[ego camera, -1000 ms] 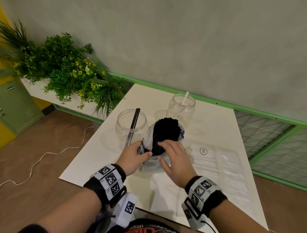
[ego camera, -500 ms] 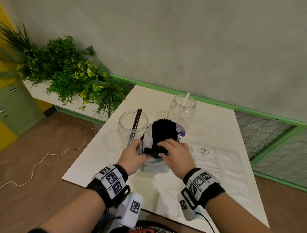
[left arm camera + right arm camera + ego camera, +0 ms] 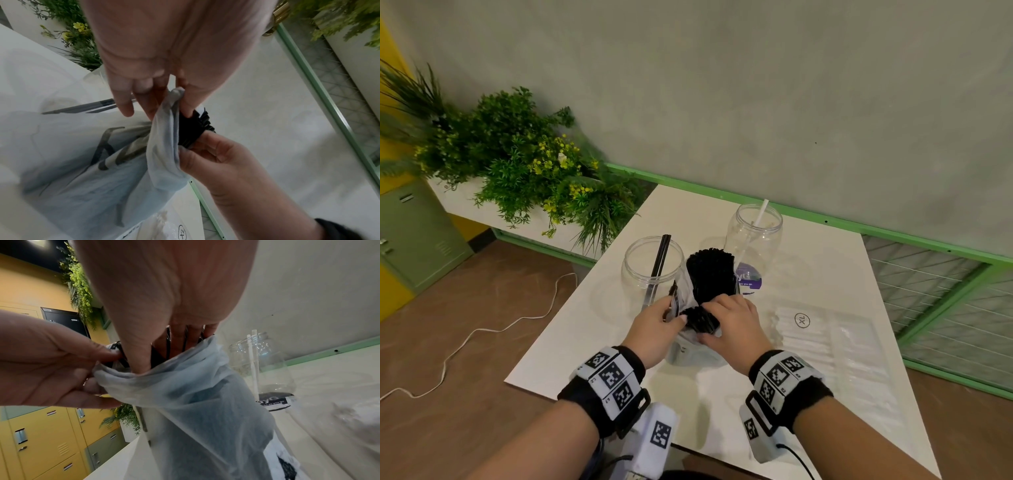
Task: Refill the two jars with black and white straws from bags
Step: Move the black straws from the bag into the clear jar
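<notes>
A thick bundle of black straws (image 3: 710, 274) stands in a thin translucent bag (image 3: 690, 347) at the middle of the white table (image 3: 808, 274). My left hand (image 3: 674, 313) pinches the bag's rim (image 3: 174, 97) on the left side. My right hand (image 3: 707, 323) curls round the black straws (image 3: 167, 344) at the bag's mouth (image 3: 185, 360). Behind on the left, a clear jar (image 3: 652, 265) holds a few black straws (image 3: 662, 251). The clear jar (image 3: 755, 236) behind on the right holds one white straw (image 3: 760, 214). A flat clear bag of white straws (image 3: 828, 339), marked XL, lies at the right.
Green plants (image 3: 524, 164) in a white planter stand past the table's left far corner. A white cable (image 3: 482, 329) runs over the brown floor on the left. A green rail and wire mesh (image 3: 928, 294) border the right side. Green and yellow lockers (image 3: 51, 434) stand left.
My right hand has gone from lying open over the straws to curling round the bundle lower down. The bag's rim now sits lower, with more straw exposed. My left hand keeps hold of the rim.
</notes>
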